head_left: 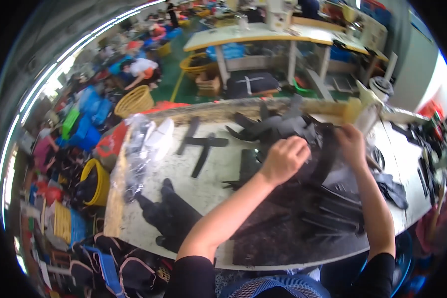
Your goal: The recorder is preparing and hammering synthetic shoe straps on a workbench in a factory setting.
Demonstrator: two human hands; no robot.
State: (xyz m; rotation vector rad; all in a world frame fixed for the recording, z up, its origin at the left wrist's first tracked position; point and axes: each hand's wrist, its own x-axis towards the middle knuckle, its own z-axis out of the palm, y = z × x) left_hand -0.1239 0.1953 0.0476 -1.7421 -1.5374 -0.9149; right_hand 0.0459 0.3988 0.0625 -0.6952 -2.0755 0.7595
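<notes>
Both arms reach out over a white worktable. My left hand [284, 160] is closed in a pinch beside a heap of dark cut strips [278, 125]; what its fingers hold, if anything, is hidden. At its upper end, a long black strip [326, 156] hangs from my right hand [351, 144], whose fingers are closed on it. Below the hands lies a dark board [268, 243], with several curved black strips [333, 213] on its right part. A few loose black strips [201, 144] lie left of the heap, one crossing another.
Dark folded pieces [171, 213] and clear plastic bags [140, 149] lie on the table's left side. A sewing machine [367, 111] stands at the right. Beyond the raised wooden edge [208, 113] are baskets, another bench and people.
</notes>
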